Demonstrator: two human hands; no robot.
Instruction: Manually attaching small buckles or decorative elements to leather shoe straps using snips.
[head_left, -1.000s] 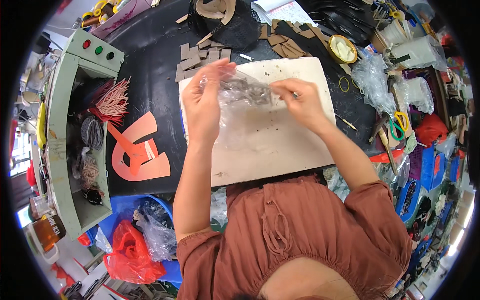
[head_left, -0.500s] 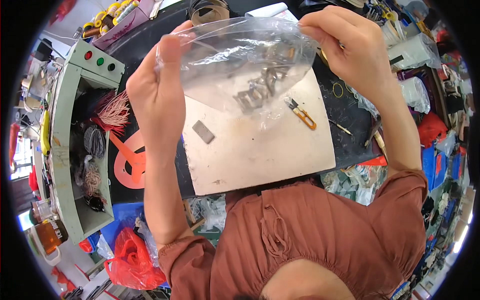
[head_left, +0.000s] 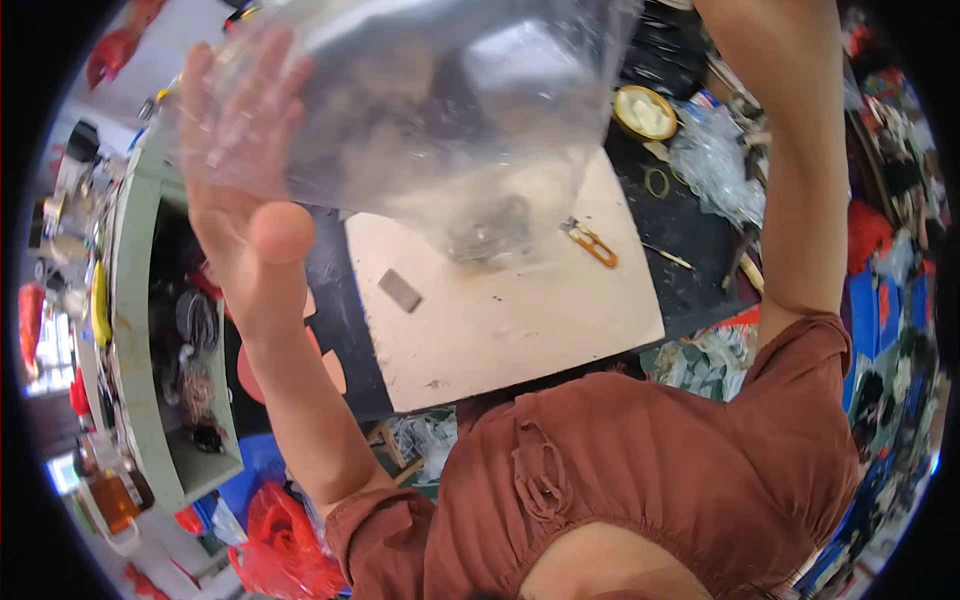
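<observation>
I hold a clear plastic bag (head_left: pixel 430 110) raised high, close to the camera. My left hand (head_left: pixel 245 170) grips its left edge, fingers partly behind the film. My right forearm (head_left: pixel 800 160) rises on the right; the right hand itself is out of frame at the top, apparently on the bag's other edge. Small dark metal pieces (head_left: pixel 490 232) hang in the bag's bottom corner. Below lies a pale wooden board (head_left: pixel 520 320) with a small grey rectangular piece (head_left: pixel 400 290) and orange-handled snips (head_left: pixel 592 243) on it.
A pale green box cabinet (head_left: pixel 130 330) with wires and clutter stands at the left. An orange cut-out shape (head_left: pixel 290 370) lies on the black tabletop. A round yellow tape measure (head_left: pixel 645 112), crumpled plastic (head_left: pixel 715 165) and red bags (head_left: pixel 285 545) lie around.
The bag has gone from lying on the board to being lifted well above it, toward the camera. Both arms rose with it; the snips and grey piece became visible on the board.
</observation>
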